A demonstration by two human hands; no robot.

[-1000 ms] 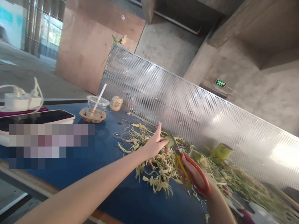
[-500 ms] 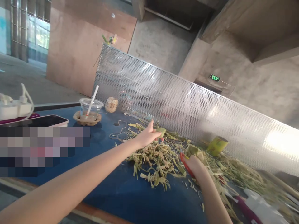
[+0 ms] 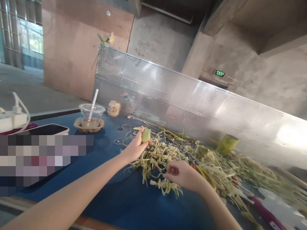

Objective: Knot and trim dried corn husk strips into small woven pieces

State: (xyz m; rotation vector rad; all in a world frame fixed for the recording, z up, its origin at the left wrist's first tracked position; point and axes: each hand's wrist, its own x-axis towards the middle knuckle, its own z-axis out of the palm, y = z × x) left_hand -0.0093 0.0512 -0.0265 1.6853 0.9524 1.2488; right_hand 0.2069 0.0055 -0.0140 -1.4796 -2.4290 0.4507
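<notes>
Blue cloth covered the table (image 3: 115, 198), which stood in a bare concrete room with a plywood panel behind it. A perforated metal screen (image 3: 182, 105) ran along the far edge of the table. Pale green leaf strips (image 3: 165, 159) lay scattered in a heap across the middle. Off to the left stood a plastic cup (image 3: 91, 115) with a straw, and a phone (image 3: 45, 129) lay nearer the edge.

The left hand (image 3: 134, 148) was closed around a short green stalk piece (image 3: 145, 135), pinched between thumb and fingers. The piece stood nearly upright, its long axis tilted slightly, its top end poking above the fingers. It was raised just over the left end of the heap.

The right hand (image 3: 184, 175) hovered over the near side of the heap, fingers loosely curled and holding nothing I could see. Scissors (image 3: 206, 174) with yellow and red handles lay just beside it among the strips.
</notes>
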